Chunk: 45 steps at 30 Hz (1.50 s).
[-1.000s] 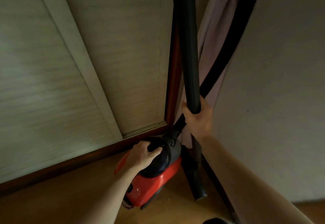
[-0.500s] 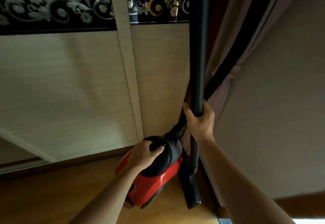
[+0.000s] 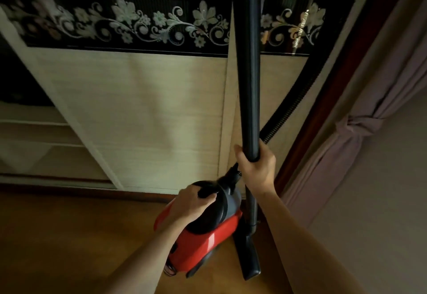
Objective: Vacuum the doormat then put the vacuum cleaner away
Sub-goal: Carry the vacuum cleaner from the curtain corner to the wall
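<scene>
A red and black canister vacuum cleaner [image 3: 205, 245] sits on the wooden floor in the corner beside a wardrobe. My left hand [image 3: 193, 203] grips the black carry handle on top of it. The black wand [image 3: 248, 74] stands upright, and my right hand [image 3: 256, 171] grips it at about its middle. Its floor nozzle [image 3: 248, 259] rests on the floor just right of the canister. A ribbed black hose [image 3: 293, 104] curves up behind the wand. No doormat is in view.
A pale sliding wardrobe door [image 3: 143, 120] with a black floral band stands right behind the vacuum. A dark wooden frame [image 3: 328, 99] and a tied-back mauve curtain [image 3: 355, 132] are to the right, then a plain wall [image 3: 381, 201]. Wooden floor [image 3: 57, 236] extends to the left.
The view has tilted upward, bringing the floral band into sight. Both hands keep their grips; the vacuum and wand stay in the corner.
</scene>
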{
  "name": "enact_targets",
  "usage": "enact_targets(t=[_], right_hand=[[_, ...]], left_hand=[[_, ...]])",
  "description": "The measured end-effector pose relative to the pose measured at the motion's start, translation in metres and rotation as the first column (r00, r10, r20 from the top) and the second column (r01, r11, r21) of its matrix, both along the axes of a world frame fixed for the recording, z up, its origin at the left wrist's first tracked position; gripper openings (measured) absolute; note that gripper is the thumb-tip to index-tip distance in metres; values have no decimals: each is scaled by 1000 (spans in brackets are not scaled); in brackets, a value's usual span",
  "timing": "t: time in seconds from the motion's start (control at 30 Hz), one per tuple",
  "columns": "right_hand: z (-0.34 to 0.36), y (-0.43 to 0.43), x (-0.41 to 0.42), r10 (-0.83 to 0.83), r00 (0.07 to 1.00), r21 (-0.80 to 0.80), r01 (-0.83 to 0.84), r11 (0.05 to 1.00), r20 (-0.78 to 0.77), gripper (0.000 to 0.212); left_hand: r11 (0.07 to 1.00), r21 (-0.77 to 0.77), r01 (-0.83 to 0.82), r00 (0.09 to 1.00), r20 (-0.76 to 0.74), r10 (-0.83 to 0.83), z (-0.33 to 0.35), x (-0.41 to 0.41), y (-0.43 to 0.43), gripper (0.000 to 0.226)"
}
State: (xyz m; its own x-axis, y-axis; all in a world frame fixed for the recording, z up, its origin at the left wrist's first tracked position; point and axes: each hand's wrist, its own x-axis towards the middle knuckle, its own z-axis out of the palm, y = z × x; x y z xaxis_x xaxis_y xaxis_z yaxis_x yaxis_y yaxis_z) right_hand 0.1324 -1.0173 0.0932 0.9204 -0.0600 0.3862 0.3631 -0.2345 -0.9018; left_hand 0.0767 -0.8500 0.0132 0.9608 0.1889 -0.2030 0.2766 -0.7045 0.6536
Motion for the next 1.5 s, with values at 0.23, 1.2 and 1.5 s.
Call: enact_targets(t=[0.23, 1.2, 1.5], right_hand=[[0, 50, 12, 243, 965, 38, -241, 970, -94, 31], [-4, 343, -189, 973, 226, 57, -973, 223, 47, 40], [-19, 527, -250, 982, 186, 20, -982, 186, 2, 39]], left_hand=[[953, 67, -295, 955, -17, 297, 12, -26, 27, 42], [146, -21, -989, 142, 129, 981, 5, -311, 170, 31], [131, -52, -990, 125, 105, 987, -15, -368, 336, 30]])
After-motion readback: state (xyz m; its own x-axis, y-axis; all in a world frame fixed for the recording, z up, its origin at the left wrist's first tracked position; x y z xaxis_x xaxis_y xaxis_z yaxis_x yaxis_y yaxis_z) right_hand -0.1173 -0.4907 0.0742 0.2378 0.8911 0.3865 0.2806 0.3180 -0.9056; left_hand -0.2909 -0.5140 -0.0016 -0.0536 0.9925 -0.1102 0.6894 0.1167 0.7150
